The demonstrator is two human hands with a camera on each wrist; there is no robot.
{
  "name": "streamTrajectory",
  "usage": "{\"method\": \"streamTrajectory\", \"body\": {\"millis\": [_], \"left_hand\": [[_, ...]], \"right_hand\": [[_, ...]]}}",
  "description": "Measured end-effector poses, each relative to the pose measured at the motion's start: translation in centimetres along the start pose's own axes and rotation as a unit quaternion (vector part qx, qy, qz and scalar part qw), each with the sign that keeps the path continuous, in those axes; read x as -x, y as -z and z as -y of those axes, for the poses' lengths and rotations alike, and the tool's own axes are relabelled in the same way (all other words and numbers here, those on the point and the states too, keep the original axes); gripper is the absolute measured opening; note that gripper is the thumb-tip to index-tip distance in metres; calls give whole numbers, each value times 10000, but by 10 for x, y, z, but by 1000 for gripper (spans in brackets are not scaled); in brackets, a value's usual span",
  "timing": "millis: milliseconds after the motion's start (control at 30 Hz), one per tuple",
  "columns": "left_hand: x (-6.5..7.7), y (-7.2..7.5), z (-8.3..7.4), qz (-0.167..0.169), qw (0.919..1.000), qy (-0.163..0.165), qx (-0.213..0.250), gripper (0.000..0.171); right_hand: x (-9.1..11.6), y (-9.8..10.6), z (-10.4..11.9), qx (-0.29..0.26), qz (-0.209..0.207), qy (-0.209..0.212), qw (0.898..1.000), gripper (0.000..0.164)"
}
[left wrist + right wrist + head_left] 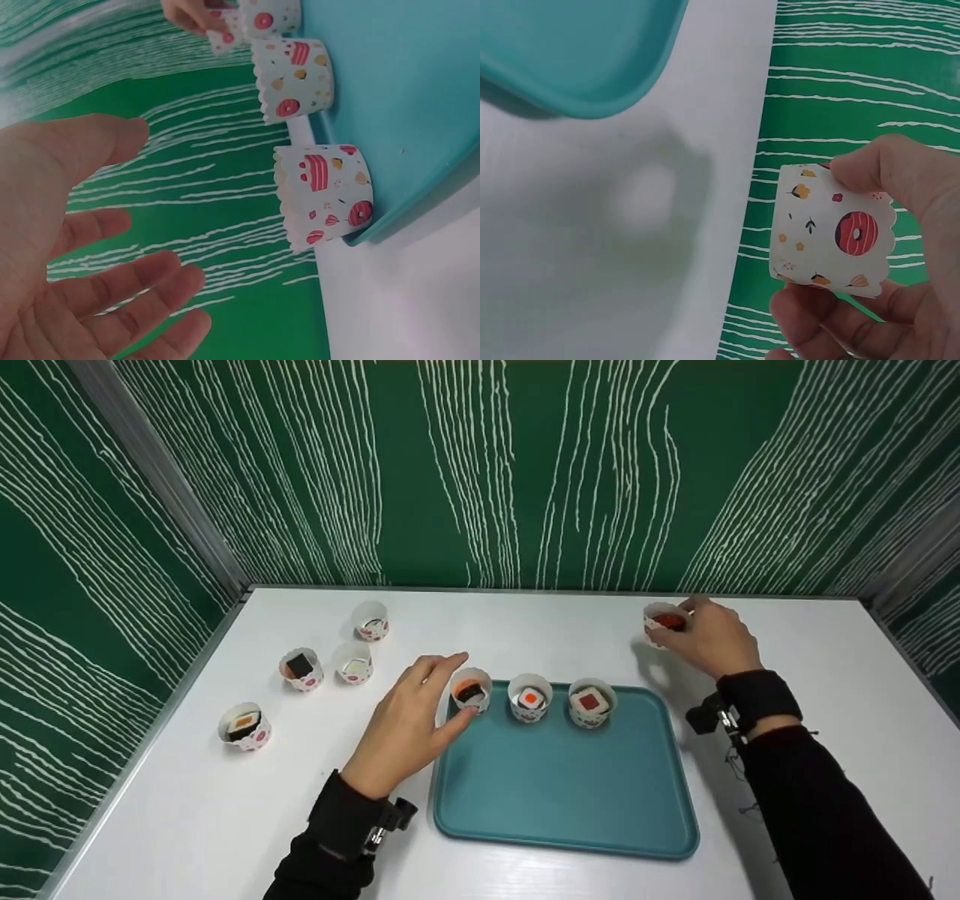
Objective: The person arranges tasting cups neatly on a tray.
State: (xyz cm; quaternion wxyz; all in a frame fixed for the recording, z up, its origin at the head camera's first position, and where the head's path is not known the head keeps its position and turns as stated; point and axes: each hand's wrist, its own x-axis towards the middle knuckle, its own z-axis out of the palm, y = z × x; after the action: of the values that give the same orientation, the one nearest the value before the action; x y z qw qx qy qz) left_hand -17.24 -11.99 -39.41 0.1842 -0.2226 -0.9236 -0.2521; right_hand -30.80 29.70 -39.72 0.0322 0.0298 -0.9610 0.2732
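Observation:
My right hand (712,639) grips a paper baking cup (832,229) with a donut print, thumb on one side and fingers on the other. Something red (670,621) lies inside it, and its shadow falls on the white table beyond the tray's far right corner. My left hand (412,712) is spread with nothing in it, beside a cup (480,706) holding an orange-and-black sushi piece at the tray's far left corner. To the right on the teal tray (562,787) stand a cup (529,712) with a white-and-orange piece and a cup (589,718) with a white-and-red piece.
On the table's left side stand several more printed cups, among them one with a black-topped piece (302,681) and one with a yellow-centred piece (251,736). Behind the white table (510,622) rises a green wall (540,472) with white lines.

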Motion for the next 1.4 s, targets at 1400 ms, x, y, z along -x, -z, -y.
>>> {"method": "streamTrajectory", "body": {"millis": [1400], "left_hand": [[1, -3, -7, 46, 9998, -177, 26, 64]], "right_hand": [[98, 15, 22, -214, -798, 841, 9930, 57]]}}
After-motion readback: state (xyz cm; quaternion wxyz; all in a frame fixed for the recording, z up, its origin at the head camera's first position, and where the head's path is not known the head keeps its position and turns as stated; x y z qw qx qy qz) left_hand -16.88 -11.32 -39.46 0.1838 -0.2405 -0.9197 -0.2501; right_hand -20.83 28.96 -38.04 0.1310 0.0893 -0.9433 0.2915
